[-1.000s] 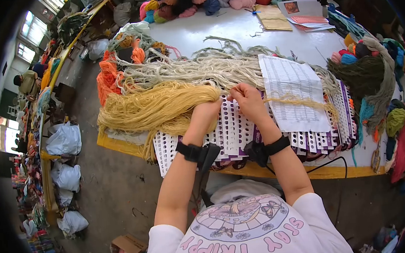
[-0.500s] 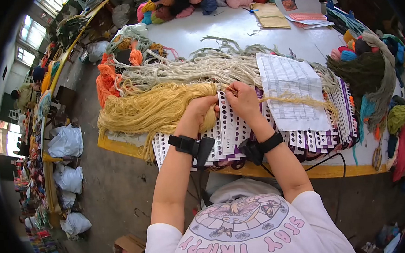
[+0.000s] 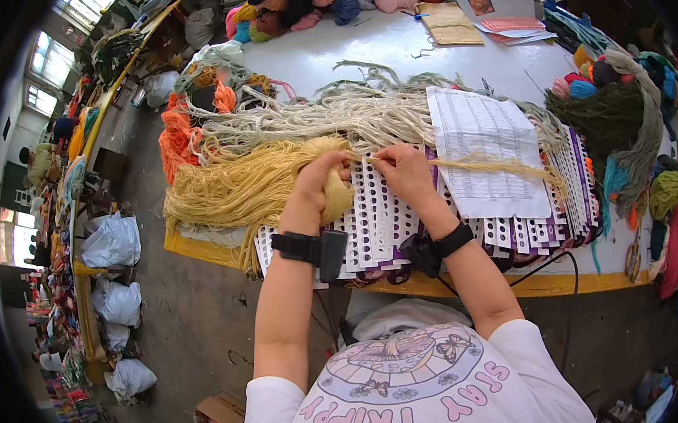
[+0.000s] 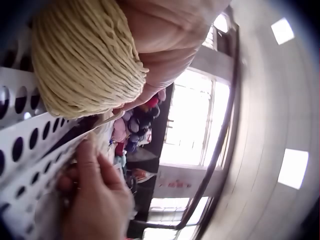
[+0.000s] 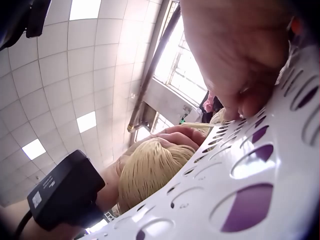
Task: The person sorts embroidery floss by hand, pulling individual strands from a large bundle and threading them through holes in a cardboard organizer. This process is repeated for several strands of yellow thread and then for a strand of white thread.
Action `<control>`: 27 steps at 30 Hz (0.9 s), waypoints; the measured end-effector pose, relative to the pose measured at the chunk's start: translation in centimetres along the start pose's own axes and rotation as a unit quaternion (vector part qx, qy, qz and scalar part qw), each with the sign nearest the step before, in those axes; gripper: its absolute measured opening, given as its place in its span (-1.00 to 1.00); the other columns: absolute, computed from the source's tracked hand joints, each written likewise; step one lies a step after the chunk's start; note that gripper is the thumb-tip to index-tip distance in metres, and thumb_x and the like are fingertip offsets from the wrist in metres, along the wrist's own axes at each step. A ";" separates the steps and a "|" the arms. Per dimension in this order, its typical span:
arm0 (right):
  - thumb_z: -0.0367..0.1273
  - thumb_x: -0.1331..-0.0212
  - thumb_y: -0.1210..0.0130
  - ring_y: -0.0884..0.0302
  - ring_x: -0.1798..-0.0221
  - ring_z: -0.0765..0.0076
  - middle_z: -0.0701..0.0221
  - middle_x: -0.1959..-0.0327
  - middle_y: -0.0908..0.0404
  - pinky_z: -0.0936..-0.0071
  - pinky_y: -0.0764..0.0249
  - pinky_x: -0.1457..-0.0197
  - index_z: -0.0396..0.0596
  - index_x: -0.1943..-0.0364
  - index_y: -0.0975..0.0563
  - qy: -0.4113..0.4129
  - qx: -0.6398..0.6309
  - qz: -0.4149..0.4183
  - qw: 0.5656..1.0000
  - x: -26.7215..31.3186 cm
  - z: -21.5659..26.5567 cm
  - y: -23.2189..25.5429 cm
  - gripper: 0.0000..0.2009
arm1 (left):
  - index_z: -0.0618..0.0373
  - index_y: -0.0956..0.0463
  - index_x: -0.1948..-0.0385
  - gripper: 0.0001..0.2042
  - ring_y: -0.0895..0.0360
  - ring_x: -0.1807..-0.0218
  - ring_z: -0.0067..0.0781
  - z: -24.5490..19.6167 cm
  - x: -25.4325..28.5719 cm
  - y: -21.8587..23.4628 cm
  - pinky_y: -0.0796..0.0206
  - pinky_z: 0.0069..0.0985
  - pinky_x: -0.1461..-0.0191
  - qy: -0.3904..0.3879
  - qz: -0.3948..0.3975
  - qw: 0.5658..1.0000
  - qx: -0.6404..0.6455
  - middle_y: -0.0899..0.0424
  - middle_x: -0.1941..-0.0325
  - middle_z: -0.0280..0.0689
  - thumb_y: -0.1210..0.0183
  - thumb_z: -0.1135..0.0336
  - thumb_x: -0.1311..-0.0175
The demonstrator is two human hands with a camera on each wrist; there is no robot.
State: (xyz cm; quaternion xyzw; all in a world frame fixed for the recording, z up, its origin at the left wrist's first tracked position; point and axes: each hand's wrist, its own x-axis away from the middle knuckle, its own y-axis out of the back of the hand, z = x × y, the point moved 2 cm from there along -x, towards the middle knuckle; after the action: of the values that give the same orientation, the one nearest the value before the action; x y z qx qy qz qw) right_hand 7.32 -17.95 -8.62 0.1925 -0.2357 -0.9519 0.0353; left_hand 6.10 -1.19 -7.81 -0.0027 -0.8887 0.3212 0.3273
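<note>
In the head view, the left hand has drawn away to the left over the last second, while the right hand has shifted little, so the gap between them is wider. The left grip is curled round a thick fold of yellow yarn, whose bulk lies to the left along the counter. The right grip is closed to a fingertip pinch, with a thin strand spanning the gap above the white cards. I judge that this tightens the strand for work at the cards' far ends. Only here do the whole bundle and the printed sheet to its right appear.

The left wrist view brings the fold close: its cords wrap smoothly against the left palm, and the strand leads from its underside to the right thumb and fingertips, just beside the cards' holes. Whether it passes through a hole, I cannot tell.

The right wrist view looks along a card from low down, showing purple backing through its holes and the left fingers bent over the fold; the right fingertips are too shadowed to show the pinch.
</note>
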 end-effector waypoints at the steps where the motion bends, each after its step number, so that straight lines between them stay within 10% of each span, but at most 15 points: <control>1: -0.35 0.07 -0.14 -0.41 0.54 0.33 0.29 0.58 -0.49 0.52 -0.32 0.42 -0.20 0.48 -0.55 0.007 0.018 0.004 1.000 0.1 0.1 0.0 -0.83 | 0.15 -0.39 0.51 -0.93 -0.33 0.65 -0.63 -0.4 0.3 0.2 -0.24 -0.66 0.59 0.031 0.049 0.995 0.076 -0.44 0.58 -0.34 0.01 0.39 -0.11; 5: -0.27 -0.03 -0.06 -0.37 0.56 0.29 0.28 0.60 -0.46 0.48 -0.28 0.43 -0.21 0.50 -0.51 -0.030 0.031 0.032 0.999 -0.1 0.7 0.2 -0.77 | 0.18 -0.41 0.39 -0.90 -0.35 0.62 -0.66 -0.5 1.1 -0.8 -0.25 -0.70 0.51 0.046 0.148 0.982 0.104 -0.47 0.51 -0.34 0.01 0.38 -0.13; 8: -0.23 -0.09 0.00 -0.36 0.54 0.28 0.26 0.58 -0.44 0.45 -0.26 0.44 -0.21 0.50 -0.49 -0.096 -0.086 0.007 0.992 -0.3 0.9 0.3 -0.72 | 0.18 -0.45 0.39 -0.86 -0.37 0.58 -0.67 0.9 1.3 -2.8 -0.23 -0.70 0.48 -0.058 0.044 0.968 -0.239 -0.48 0.53 -0.37 -0.04 0.30 -0.13; 11: -0.22 -0.11 0.04 -0.38 0.52 0.28 0.25 0.53 -0.46 0.44 -0.27 0.43 -0.20 0.46 -0.49 -0.114 -0.057 -0.002 0.992 0.0 0.6 0.0 -0.72 | 0.16 -0.48 0.44 -0.81 -0.36 0.55 -0.64 1.4 -0.2 -2.5 -0.22 -0.66 0.48 -0.189 -0.012 0.790 -0.583 -0.47 0.56 -0.41 -0.09 0.22 -0.12; 14: -0.22 -0.10 0.04 -0.43 0.38 0.16 0.21 0.45 -0.50 0.34 -0.32 0.31 -0.17 0.42 -0.49 -0.103 -0.014 -0.007 0.995 0.1 -0.3 -0.6 -0.73 | 0.12 -0.49 0.45 -0.77 -0.46 0.49 -0.54 -3.1 3.1 -2.1 -0.33 -0.61 0.39 -0.064 -0.165 0.893 -0.414 -0.52 0.47 -0.34 -0.13 0.15 -0.06; 16: -0.22 -0.08 0.03 -0.45 0.30 0.12 0.20 0.41 -0.51 0.29 -0.35 0.24 -0.16 0.38 -0.49 -0.104 -0.005 -0.012 0.994 0.3 -0.7 -0.8 -0.74 | 0.13 -0.47 0.44 -0.80 -0.49 0.49 -0.52 -7.4 3.3 4.2 -0.39 -0.57 0.42 -0.156 -0.103 0.967 -0.171 -0.52 0.52 -0.34 -0.17 0.20 -0.02; 20: -0.25 -0.07 0.02 -0.47 0.36 0.20 0.22 0.40 -0.54 0.38 -0.37 0.27 -0.16 0.30 -0.50 -0.102 0.018 -0.029 0.994 0.2 -1.2 -1.2 -0.74 | 0.19 -0.40 0.30 -0.77 -0.51 0.45 -0.41 -17.5 4.6 19.9 -0.44 -0.46 0.38 -0.231 -0.114 0.965 0.046 -0.53 0.44 -0.29 -0.12 0.29 -0.04; 24: -0.26 -0.03 -0.02 -0.49 0.38 0.21 0.23 0.41 -0.54 0.39 -0.39 0.27 -0.16 0.31 -0.51 -0.138 -0.024 -0.009 0.990 0.2 -1.3 -1.2 -0.74 | 0.12 -0.45 0.27 -0.80 -0.51 0.34 -0.44 -16.2 10.2 12.7 -0.42 -0.53 0.37 -0.253 -0.302 0.916 -0.081 -0.56 0.33 -0.24 -0.06 0.27 -0.12; 27: -0.30 0.03 -0.09 -0.48 0.47 0.41 0.31 0.46 -0.56 0.51 -0.40 0.34 -0.15 0.28 -0.53 -0.132 -0.099 0.064 0.984 0.1 1.4 -0.1 -0.75 | 0.17 -0.47 0.22 -0.74 -0.48 0.26 -0.52 -10.9 10.5 4.0 -0.40 -0.65 0.36 -0.273 -0.103 0.934 -0.206 -0.55 0.25 -0.24 -0.01 0.21 -0.17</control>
State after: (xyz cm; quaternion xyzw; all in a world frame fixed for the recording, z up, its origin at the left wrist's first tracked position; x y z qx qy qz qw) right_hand 6.72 -17.27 -7.50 0.0448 -0.1547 -0.9834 0.0833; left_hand 3.39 10.47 2.31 0.1095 -0.9858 0.0836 0.0958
